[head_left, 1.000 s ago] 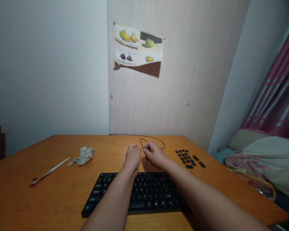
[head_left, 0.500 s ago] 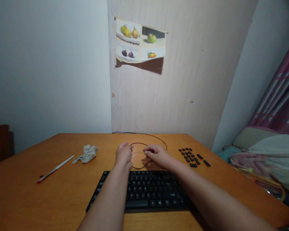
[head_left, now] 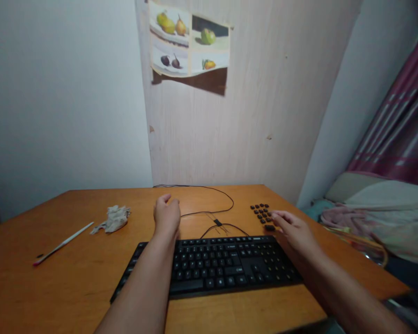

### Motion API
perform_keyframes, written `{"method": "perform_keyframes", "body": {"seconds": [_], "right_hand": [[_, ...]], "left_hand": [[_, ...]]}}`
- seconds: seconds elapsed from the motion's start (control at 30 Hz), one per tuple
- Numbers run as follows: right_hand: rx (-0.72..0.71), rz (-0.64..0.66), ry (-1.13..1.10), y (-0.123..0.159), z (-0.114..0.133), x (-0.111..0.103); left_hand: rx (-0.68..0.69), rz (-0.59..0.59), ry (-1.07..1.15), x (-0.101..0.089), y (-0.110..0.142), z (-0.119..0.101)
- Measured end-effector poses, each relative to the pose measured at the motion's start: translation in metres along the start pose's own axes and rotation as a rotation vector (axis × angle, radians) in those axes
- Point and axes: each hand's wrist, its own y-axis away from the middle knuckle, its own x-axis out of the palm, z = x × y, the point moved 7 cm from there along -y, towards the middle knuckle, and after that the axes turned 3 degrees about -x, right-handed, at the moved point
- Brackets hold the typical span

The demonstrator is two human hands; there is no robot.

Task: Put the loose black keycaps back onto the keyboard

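My left hand is raised just behind the black keyboard, its thumb and fingers apart and nothing seen in it. Behind the keyboard lies a keycap puller, a small black piece with thin wires at both ends. My right hand is off the keyboard's back right corner, fingertips drawn together at the loose black keycaps. What these fingers pinch, if anything, is hidden. A wide keycap lies just left of that hand. The keyboard's number pad shows bare key stems.
A crumpled pale cloth and a white brush with a small black piece lie on the left of the wooden desk. The keyboard's cable curves across the back. Bedding is beyond the right edge.
My hands have parted: the right has moved over to the loose keycaps, the left stays near the keyboard. The keycap puller now shows on the desk. The view has shifted slightly.
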Motion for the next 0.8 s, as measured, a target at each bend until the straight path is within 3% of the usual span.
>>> {"method": "perform_keyframes", "body": {"seconds": [0.07,0.13,0.3,0.4,0.53,0.8], "right_hand": [[0.068,-0.068,0.002,0.014,-0.012,-0.02],[0.152,-0.065,-0.016,0.033,-0.022,-0.029],[0.218,0.027,-0.092,0.077,-0.023,-0.018],[0.203,0.028,-0.115,0.086,-0.02,-0.008],[0.205,0.047,-0.149,0.081,-0.02,0.005],[0.161,0.172,-0.159,0.058,-0.014,0.046]], "left_hand": [[0.094,0.121,-0.042,0.012,0.015,-0.017],[0.23,0.333,-0.138,0.031,0.041,-0.036],[0.551,0.902,-0.484,0.062,0.126,-0.059],[0.612,1.1,-0.638,0.064,0.155,-0.054],[0.645,1.2,-0.807,0.065,0.164,-0.041],[0.598,1.121,-0.902,0.066,0.135,-0.028]]}}
